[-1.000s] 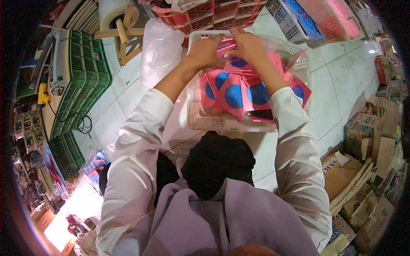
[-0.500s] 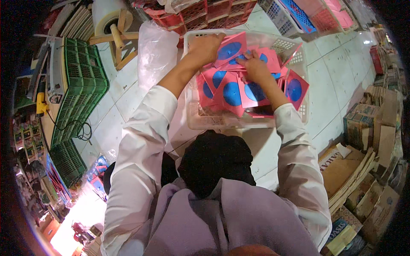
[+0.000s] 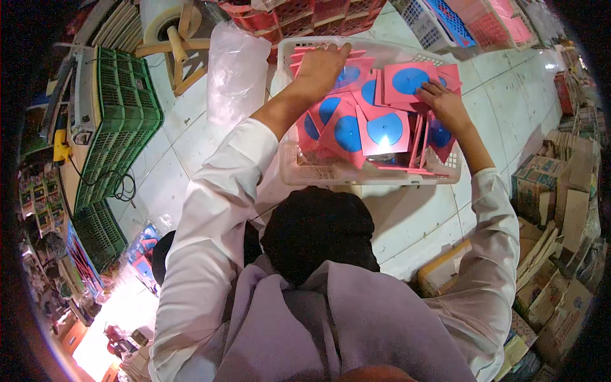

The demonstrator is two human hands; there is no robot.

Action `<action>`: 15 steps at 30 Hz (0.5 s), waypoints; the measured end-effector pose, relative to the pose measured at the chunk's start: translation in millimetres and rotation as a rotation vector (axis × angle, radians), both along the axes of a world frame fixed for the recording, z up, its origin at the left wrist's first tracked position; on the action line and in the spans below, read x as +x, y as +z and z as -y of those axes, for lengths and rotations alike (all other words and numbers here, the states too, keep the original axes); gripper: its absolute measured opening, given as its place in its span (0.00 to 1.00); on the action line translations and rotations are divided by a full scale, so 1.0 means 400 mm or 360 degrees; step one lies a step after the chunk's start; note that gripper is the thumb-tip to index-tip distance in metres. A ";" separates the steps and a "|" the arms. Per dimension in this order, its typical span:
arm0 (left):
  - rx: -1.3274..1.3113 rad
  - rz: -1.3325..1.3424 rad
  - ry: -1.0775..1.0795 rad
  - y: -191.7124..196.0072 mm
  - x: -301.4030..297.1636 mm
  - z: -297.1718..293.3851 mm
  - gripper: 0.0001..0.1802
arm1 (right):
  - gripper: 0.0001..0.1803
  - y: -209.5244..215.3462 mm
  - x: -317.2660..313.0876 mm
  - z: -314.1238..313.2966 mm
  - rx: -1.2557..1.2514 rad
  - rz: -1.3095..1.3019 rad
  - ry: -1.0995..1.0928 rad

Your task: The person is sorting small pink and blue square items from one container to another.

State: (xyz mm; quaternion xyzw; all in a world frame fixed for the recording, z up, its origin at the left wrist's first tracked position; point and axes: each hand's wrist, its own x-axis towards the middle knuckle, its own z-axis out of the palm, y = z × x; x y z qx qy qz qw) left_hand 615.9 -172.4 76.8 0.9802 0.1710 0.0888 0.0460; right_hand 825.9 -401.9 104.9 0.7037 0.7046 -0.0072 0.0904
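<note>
Head view is being filled by a white plastic basket [image 3: 299, 167] set on the pale tiled floor [image 3: 191, 134], with a heap of pink square sleeves [image 3: 356, 121], each showing a blue disc through a round window, lying loose inside it.

Toward the basket's far-left corner, the left hand [image 3: 321, 67] is being laid palm-down on the top of the pile. Its fingers are being spread flat over the sleeves with the tips reaching the far rim; nothing is being pinched, and whether a sleeve is being caught underneath the palm cannot be told. The sleeves beneath it are lying directly under the fingers, stacked unevenly and fanned toward the basket's middle.

At the middle of the basket, one sleeve with blue disc [image 3: 384, 129] is lying almost flat and face-up, its edges turned slightly askew to the basket's walls. Being square, it is offering no real long axis. It is lying between the two hands, nearer to the right one.

Toward the basket's right edge, the right hand [image 3: 442, 105] is being curled, its fingertips being pressed on the near edge of an upper sleeve [image 3: 408, 81] at the far-right corner, with more sleeves standing on edge just below the wrist. A full grip is not being shown; the thumb is hidden. That upper sleeve is lying just beyond the fingers, toward the far rim.
</note>
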 end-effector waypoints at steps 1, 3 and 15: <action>-0.0003 -0.0010 0.0010 -0.001 0.005 0.008 0.31 | 0.18 0.014 -0.019 0.001 -0.0115 0.0053 -0.0129; -0.0015 -0.0154 0.0012 0.014 0.025 0.021 0.31 | 0.17 0.020 -0.096 -0.012 -0.0132 0.0238 -0.0281; -0.0003 -0.0017 -0.0071 0.000 0.016 -0.050 0.24 | 0.16 -0.351 -0.448 -0.312 0.0335 -0.0679 0.0552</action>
